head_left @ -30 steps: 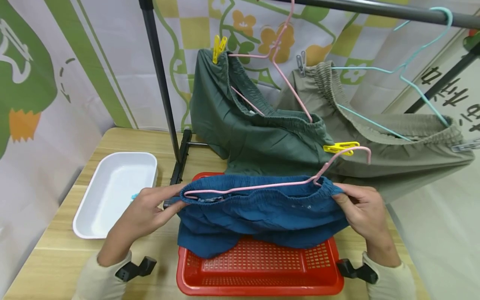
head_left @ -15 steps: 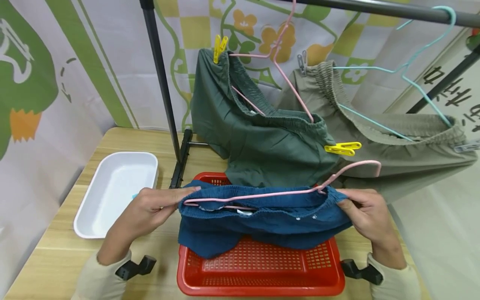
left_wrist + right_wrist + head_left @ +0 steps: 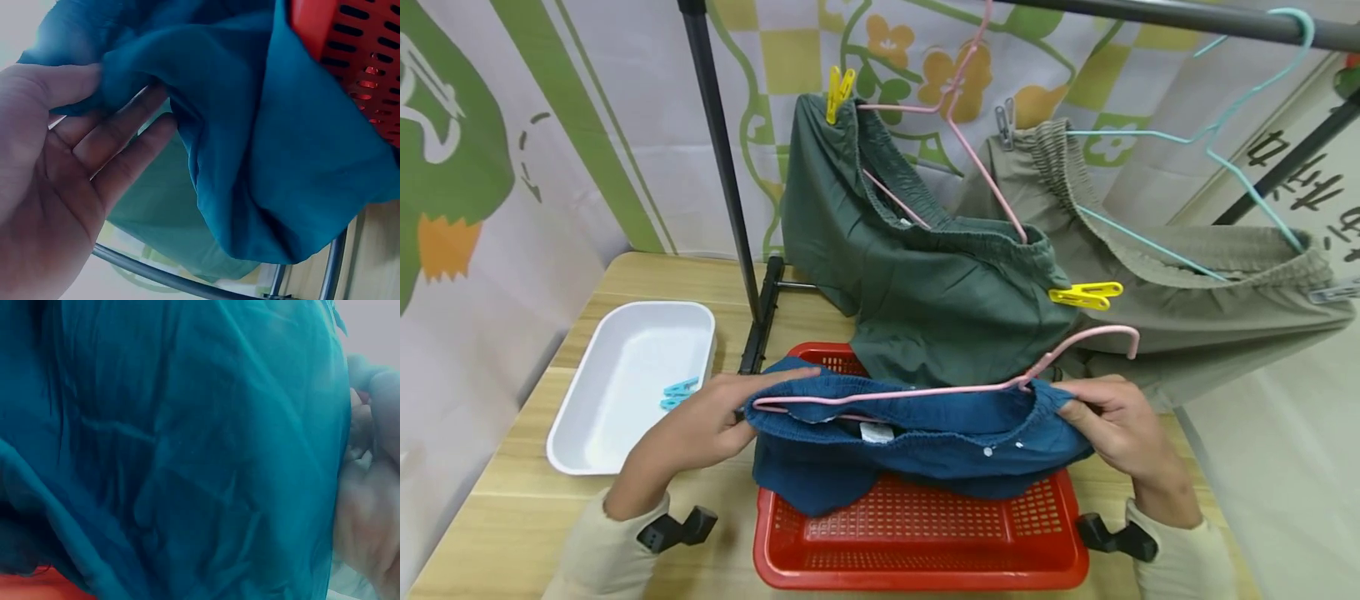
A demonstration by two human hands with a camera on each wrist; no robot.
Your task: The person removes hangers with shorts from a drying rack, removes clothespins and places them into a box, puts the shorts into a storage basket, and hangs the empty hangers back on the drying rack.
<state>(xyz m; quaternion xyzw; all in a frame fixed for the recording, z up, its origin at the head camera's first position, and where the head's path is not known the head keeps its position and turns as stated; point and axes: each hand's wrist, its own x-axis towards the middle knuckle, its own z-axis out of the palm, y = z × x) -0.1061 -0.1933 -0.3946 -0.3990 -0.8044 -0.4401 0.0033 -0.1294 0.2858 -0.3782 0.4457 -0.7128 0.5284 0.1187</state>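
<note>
Blue shorts with an elastic waistband are stretched between my hands above a red basket. A pink hanger lies inside the waistband, its hook sticking out to the upper right. At the waistband's left end my left hand pinches the fabric, its index finger laid over the edge. In the left wrist view, that thumb presses the shorts with the fingers partly behind them. My right hand grips the right end between thumb and fingers. Cloth fills most of the right wrist view.
Dark green shorts with yellow clothespins hang behind on a pink hanger. Beige shorts hang at right from the black rack. A white tray with blue clothespins stands left.
The left index finger has slid further right over the waistband. The shorts and hanger dipped lower, then shifted slightly left, and a white label shows more inside the waistband.
</note>
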